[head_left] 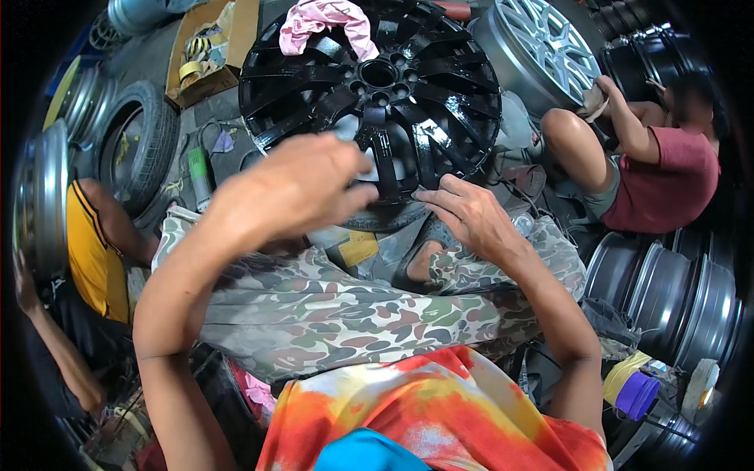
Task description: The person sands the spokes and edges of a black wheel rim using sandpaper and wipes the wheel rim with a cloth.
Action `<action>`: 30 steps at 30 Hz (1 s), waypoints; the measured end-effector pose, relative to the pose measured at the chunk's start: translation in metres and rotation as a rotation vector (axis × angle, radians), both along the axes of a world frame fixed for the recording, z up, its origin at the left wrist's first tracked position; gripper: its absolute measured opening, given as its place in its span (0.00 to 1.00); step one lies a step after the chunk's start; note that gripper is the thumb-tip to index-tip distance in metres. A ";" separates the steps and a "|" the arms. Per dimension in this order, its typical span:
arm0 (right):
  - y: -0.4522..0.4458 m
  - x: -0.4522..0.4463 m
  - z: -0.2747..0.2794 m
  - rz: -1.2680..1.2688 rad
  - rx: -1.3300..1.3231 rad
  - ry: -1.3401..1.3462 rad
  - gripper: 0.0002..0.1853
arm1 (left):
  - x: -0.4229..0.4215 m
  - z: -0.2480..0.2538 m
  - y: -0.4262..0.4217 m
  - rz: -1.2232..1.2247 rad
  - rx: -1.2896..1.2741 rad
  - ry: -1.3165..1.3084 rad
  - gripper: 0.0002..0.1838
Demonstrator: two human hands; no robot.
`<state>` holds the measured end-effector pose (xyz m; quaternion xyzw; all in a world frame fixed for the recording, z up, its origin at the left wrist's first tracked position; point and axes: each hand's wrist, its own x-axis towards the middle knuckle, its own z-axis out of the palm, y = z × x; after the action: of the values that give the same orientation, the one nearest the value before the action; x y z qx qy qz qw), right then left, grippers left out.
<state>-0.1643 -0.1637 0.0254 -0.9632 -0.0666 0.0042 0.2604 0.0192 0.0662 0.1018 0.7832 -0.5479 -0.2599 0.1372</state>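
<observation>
A glossy black wheel rim (pixel 449 93) lies face up in front of me, with a pink cloth (pixel 328 23) draped over its far left edge. My left hand (pixel 294 184), smeared by motion, hovers over the near left part of the rim; its fingers are blurred, and whether they hold anything is unclear. My right hand (pixel 469 213) is at the rim's near edge, fingertips close together and touching it around the end of a spoke. Anything between those fingertips is too small to make out.
A cardboard box (pixel 177 90) with tape rolls and a tire (pixel 149 149) are at the left. A silver rim (pixel 510 47) stands at the upper right beside a seated person (pixel 667 173). Stacked rims (pixel 667 290) lie lower right. Another person (pixel 94 251) sits left.
</observation>
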 end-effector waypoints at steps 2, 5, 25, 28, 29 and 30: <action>0.000 0.006 -0.005 0.043 0.004 -0.006 0.14 | 0.021 -0.001 0.008 0.030 -0.115 -0.162 0.18; 0.005 0.021 -0.008 0.149 0.067 -0.070 0.15 | 0.031 0.007 0.005 0.126 -0.054 -0.200 0.17; 0.018 0.050 -0.009 0.027 -0.232 0.209 0.10 | 0.039 -0.001 0.001 0.080 -0.003 -0.218 0.16; 0.018 0.063 0.012 0.078 -0.133 0.282 0.11 | 0.040 -0.004 -0.002 0.100 0.041 -0.175 0.16; 0.016 0.063 0.018 0.086 -0.128 0.312 0.13 | 0.042 -0.006 0.000 0.086 0.031 -0.177 0.15; 0.016 0.062 0.015 0.091 -0.134 0.317 0.13 | 0.043 -0.008 0.002 0.072 0.024 -0.180 0.15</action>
<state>-0.1020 -0.1473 0.0401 -0.9617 -0.0679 0.1721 0.2024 0.0626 0.0679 0.0942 0.8241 -0.5264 -0.1900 0.0874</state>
